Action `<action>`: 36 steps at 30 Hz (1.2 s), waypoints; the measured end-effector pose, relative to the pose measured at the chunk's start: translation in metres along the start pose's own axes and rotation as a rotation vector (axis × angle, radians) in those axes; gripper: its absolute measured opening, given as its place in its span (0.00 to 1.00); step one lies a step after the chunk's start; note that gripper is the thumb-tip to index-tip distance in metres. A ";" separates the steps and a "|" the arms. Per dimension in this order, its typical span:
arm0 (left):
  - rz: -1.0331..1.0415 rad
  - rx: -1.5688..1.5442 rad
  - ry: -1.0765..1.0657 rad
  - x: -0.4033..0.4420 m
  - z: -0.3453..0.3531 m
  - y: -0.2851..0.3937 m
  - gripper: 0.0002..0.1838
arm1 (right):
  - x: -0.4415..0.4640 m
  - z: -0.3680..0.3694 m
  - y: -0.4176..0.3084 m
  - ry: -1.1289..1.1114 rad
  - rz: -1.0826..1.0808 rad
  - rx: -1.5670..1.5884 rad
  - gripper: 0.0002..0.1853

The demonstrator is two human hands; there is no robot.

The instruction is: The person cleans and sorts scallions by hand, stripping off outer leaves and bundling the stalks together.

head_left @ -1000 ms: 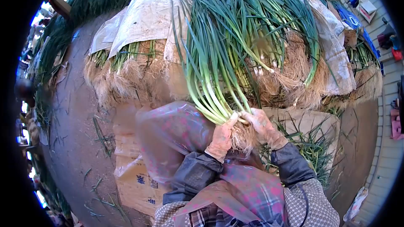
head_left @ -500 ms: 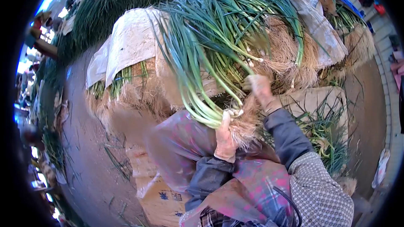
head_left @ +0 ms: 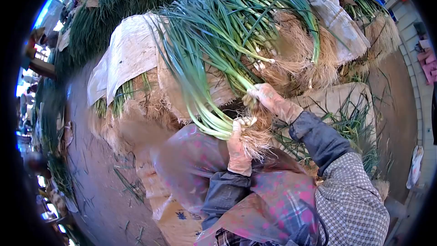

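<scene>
My left hand (head_left: pixel 239 151) is closed around the white ends of a bunch of green onions (head_left: pixel 210 124) above my lap. Their pale roots (head_left: pixel 257 142) hang out to the right of that hand, and the long leaves fan up and away. Just up and to the right, my right hand (head_left: pixel 275 104) is closed on the root end of another green onion (head_left: pixel 241 80), whose stalk slants up into the heap. Behind both hands lies a big heap of green onions (head_left: pixel 218 23) with tangled brown roots (head_left: pixel 296 48). My right fingers partly hide what they grip.
Pale sacking (head_left: pixel 136 41) covers the piles at left, and another sheet (head_left: pixel 339 23) lies at right. Loose green leaves (head_left: pixel 350 123) rest on a mat to my right. A printed sack (head_left: pixel 175 216) lies by my knee. More onions (head_left: pixel 91 32) stand beyond the aisle.
My right hand has come down and left, with a green onion's root end now in its grip. The left hand still holds its bunch nearly in place. The view has shifted slightly.
</scene>
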State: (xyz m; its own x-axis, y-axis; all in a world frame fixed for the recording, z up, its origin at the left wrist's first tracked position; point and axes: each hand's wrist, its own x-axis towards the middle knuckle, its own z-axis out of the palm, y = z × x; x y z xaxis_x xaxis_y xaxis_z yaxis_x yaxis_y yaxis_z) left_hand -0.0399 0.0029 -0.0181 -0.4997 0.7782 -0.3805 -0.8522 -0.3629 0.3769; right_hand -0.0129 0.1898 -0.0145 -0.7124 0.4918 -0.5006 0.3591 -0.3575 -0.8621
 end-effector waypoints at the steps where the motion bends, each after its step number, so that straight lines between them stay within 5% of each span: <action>1: 0.069 0.016 -0.042 0.000 -0.001 0.000 0.12 | 0.007 -0.003 -0.001 0.096 -0.049 0.030 0.16; 3: 0.036 -0.166 -0.188 -0.004 -0.001 0.000 0.12 | 0.024 -0.020 -0.008 0.336 -0.054 0.255 0.19; 5: 0.039 -0.079 -0.074 -0.006 -0.001 0.002 0.12 | 0.028 -0.030 -0.011 0.208 -0.173 0.103 0.17; 7: 0.046 -0.053 -0.025 -0.004 0.004 0.002 0.12 | -0.008 -0.013 -0.040 0.133 -0.190 -0.597 0.13; 8: 0.007 -0.034 -0.009 -0.002 0.006 0.003 0.13 | -0.023 -0.004 -0.041 0.260 -0.492 -1.135 0.14; 10: -0.053 -0.045 -0.060 0.001 0.006 0.004 0.18 | -0.052 0.012 -0.035 0.141 -0.763 -1.433 0.15; 13: -0.050 0.013 0.046 0.002 0.023 0.008 0.18 | -0.089 0.030 -0.008 0.049 -0.925 -1.515 0.12; 16: -0.128 0.123 0.003 0.003 0.014 0.006 0.17 | -0.110 0.021 -0.021 -0.052 -0.669 -1.440 0.12; 18: -0.214 0.151 0.016 0.009 -0.002 0.001 0.15 | -0.115 0.009 -0.041 -0.409 -0.197 -1.300 0.13; 19: -0.224 0.153 0.013 0.007 0.002 0.003 0.15 | -0.113 0.000 -0.039 -0.402 -0.189 -1.296 0.13; 22: -0.158 0.058 -0.001 0.003 0.010 0.004 0.17 | -0.111 -0.024 -0.029 -0.637 -0.094 -0.570 0.27; 26: -0.110 0.050 -0.066 0.004 0.010 0.008 0.21 | -0.119 -0.034 -0.026 -0.532 -0.103 -0.403 0.24; 30: -0.094 0.133 -0.087 0.004 0.012 0.008 0.20 | -0.121 -0.036 -0.016 -0.427 -0.205 -0.598 0.22; 33: -0.083 0.123 -0.023 0.005 0.007 0.006 0.18 | -0.125 -0.032 -0.010 -0.271 -0.484 -1.064 0.21; 36: -0.068 0.012 -0.033 0.004 0.013 0.007 0.17 | -0.131 -0.036 -0.013 -0.344 -0.408 -1.035 0.20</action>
State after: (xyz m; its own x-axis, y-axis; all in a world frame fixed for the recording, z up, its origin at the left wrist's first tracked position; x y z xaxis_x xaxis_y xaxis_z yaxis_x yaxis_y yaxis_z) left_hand -0.0458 0.0098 -0.0058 -0.4350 0.8176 -0.3773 -0.8821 -0.3026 0.3611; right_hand 0.0972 0.1585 0.0589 -0.9576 0.1225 -0.2606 0.2729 0.6750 -0.6855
